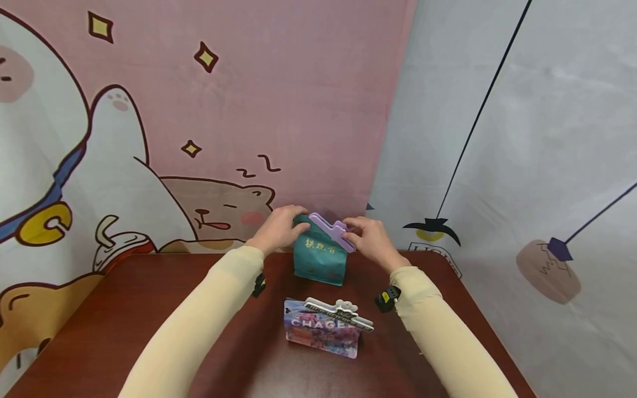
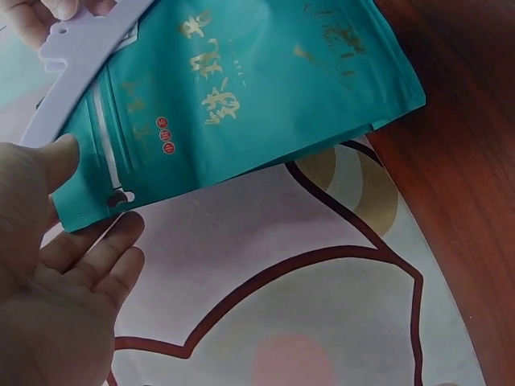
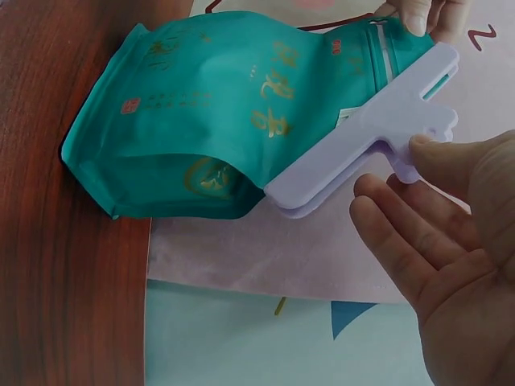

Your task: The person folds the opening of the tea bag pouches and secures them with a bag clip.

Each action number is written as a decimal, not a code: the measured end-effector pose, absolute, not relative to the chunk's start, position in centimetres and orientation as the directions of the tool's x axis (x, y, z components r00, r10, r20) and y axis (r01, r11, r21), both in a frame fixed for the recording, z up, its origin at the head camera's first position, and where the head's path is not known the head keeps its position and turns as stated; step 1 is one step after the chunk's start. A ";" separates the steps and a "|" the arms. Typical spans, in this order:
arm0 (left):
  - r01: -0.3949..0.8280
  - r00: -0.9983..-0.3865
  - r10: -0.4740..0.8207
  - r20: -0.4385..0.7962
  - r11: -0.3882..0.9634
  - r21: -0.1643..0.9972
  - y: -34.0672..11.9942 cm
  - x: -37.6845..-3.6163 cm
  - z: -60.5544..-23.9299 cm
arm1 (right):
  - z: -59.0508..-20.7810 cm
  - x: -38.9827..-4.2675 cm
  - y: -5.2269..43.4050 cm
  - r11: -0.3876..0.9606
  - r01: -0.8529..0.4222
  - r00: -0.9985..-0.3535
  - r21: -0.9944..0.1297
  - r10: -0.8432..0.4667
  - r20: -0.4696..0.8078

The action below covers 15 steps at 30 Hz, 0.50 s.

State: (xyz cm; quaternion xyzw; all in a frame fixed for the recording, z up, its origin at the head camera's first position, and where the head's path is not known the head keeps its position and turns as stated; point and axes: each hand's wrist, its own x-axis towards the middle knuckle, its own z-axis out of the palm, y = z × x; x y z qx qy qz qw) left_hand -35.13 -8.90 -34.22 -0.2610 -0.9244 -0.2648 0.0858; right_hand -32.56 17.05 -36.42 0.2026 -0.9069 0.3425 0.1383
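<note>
Left hand point(image 1: 280, 228) pinches teal bag point(image 1: 319, 258) top corner to steady it at table point(image 1: 149, 309) far edge, while right hand point(image 1: 370, 239) w/ thumb presses purple clip point(image 1: 332, 231), other fingers loose.

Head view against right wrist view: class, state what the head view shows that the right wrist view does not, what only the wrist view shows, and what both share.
Only the head view shows the second pouch, multicoloured and lying nearer the person with a white clip on it, plus both sleeves. Only the right wrist view shows the right hand from the palm side, with its thumb pressing the purple clip's handle, and the teal pouch's folded bottom. Both show the teal pouch, the purple clip across its top, and the table.
</note>
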 end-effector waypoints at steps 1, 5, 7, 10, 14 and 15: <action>0.532 -0.847 0.440 0.299 0.721 0.445 -9.0 -35.1 -34.2 | -36.4 -32.5 17.1 0.688 -0.463 -0.879 -0.559 -0.277 0.387; 0.533 -0.846 0.445 0.294 0.718 0.448 -9.3 -34.8 -34.2 | -36.2 -32.4 17.5 0.696 -0.447 -0.891 -0.561 -0.289 0.351; 0.526 -0.851 0.439 0.289 0.724 0.446 -9.4 -34.7 -34.2 | -36.2 -32.3 17.8 0.701 -0.436 -0.898 -0.564 -0.293 0.329; 0.508 -0.861 0.429 0.273 0.737 0.445 -9.9 -34.5 -34.3 | -36.1 -32.1 18.3 0.699 -0.432 -0.901 -0.570 -0.303 0.311; 0.487 -0.873 0.420 0.248 0.760 0.430 -10.7 -34.2 -34.3 | -35.8 -31.9 19.0 0.708 -0.460 -0.886 -0.536 -0.329 0.327; 0.484 -0.875 0.419 0.242 0.766 0.424 -10.9 -34.1 -34.3 | -35.7 -31.8 19.2 0.711 -0.468 -0.882 -0.525 -0.335 0.332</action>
